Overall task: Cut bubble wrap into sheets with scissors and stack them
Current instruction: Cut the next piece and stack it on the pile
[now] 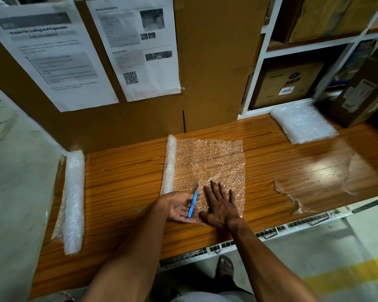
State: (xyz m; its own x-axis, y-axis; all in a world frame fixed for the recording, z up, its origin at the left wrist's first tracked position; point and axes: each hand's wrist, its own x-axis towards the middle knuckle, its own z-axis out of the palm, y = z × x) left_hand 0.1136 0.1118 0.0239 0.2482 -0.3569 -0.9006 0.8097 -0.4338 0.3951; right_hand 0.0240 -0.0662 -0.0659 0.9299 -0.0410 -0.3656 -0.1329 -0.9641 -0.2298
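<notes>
My left hand lies palm up at the near edge of the table, and the blue scissors rest across its fingers with the tip pointing away from me onto the wrap; the fingers look only loosely curled under the handle, so I cannot tell whether I truly grip it or merely cradle it. My right hand is spread flat, fingers straight, pressing down the near right part of the unrolled sheet. That sheet is not yet cut free, I judge: it runs unbroken into the small roll along its left side, and the scissors' tip sits at its near edge, close beside the roll, where a cut would start. Some of the work is done: a stack of cut sheets lies at the far right of the table, well apart from my hands. Plenty remains, since a second, longer roll waits on the left end of the table. A clear scrap lies to the right near the front edge.
</notes>
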